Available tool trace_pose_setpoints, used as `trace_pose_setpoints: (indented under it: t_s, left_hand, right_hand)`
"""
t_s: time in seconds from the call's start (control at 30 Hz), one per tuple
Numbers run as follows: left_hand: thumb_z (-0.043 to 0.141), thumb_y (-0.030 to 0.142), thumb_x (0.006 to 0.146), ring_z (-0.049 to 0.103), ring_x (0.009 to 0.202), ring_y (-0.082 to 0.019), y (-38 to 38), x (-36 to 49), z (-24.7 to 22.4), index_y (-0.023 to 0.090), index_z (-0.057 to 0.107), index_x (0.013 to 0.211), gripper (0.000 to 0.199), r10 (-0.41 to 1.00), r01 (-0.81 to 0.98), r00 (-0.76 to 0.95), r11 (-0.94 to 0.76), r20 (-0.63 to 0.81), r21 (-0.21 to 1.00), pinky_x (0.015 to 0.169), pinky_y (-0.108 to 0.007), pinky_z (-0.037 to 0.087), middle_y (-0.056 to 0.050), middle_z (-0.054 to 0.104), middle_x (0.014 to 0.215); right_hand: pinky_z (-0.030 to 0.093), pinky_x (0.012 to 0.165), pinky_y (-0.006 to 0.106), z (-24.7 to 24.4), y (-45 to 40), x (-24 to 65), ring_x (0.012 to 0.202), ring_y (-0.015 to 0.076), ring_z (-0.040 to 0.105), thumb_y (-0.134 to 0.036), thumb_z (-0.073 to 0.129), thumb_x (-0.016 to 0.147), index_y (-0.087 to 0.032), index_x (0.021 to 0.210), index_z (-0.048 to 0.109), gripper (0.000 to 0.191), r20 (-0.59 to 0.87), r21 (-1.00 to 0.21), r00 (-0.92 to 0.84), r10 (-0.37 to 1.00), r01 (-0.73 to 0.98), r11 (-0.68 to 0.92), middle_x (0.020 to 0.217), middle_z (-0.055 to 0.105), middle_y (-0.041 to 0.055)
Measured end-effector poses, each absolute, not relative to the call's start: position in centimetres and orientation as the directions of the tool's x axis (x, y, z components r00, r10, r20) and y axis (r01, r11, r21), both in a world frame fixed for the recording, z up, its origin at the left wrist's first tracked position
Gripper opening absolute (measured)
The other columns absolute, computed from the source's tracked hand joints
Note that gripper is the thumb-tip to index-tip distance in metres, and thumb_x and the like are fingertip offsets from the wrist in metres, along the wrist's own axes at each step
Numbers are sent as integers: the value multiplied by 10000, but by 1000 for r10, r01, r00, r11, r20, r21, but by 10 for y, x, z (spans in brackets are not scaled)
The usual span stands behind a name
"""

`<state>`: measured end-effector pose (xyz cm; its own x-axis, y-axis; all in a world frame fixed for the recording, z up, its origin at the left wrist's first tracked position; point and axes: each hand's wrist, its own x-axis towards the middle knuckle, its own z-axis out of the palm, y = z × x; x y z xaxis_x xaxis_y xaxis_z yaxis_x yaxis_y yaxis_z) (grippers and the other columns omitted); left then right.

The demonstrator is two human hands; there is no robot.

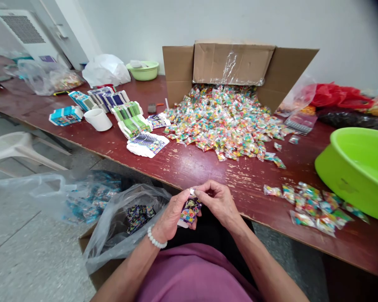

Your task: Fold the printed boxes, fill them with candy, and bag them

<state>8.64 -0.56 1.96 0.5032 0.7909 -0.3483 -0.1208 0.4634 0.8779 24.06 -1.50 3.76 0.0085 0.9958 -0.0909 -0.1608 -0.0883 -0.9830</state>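
Observation:
Just in front of the table edge, my left hand (172,214) is closed round a small dark printed carton (190,209) with colourful pictures. A beaded bracelet circles the left wrist. My right hand (219,201) pinches a white flap at the carton's top, its thumb and forefinger meeting the left thumb there. A white flap also shows at the carton's lower end. Left of my hands stands a box lined with a clear plastic bag (103,235), holding several dark printed packs (140,217).
Wrapped candies (227,121) spill from a cardboard box (233,63) across the red table (239,180). Flattened cartons (148,144) and a white cup (98,119) lie left. A green basin (355,167) and a small candy pile (315,205) are right; a white stool (19,147) stands far left.

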Motion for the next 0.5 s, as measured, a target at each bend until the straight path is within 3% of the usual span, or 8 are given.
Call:
trace_pose_setpoints:
  t_s: [0.23, 0.4, 0.5]
  left_hand:
    - [394, 600, 943, 565, 470, -111, -7, 84, 15, 174, 549, 1369, 622, 812, -118, 498, 412, -305, 904, 450, -221, 434, -42, 643, 722]
    - [386, 604, 949, 572, 487, -116, -8, 79, 17, 174, 521, 1404, 641, 792, -66, 528, 397, -305, 916, 469, -235, 453, -52, 649, 737]
    - [416, 589, 946, 586, 533, -124, -6, 77, 20, 169, 523, 1405, 631, 795, -67, 538, 371, -280, 926, 498, -244, 475, -58, 650, 763]
  right_hand:
    - [493, 421, 229, 34, -17, 239, 466, 100, 597, -299, 705, 787, -180, 698, 598, 183, 3, -999, 10, 1000, -38, 4, 949, 759, 70]
    - [491, 416, 226, 30, -16, 238, 475, 110, 606, -327, 707, 792, -186, 697, 571, 217, -61, -983, -35, 998, -171, -66, 887, 757, 55]
    - [488, 425, 220, 30, -18, 236, 472, 98, 597, -312, 696, 797, -184, 693, 570, 207, -31, -987, 4, 1000, -158, -30, 902, 750, 54]
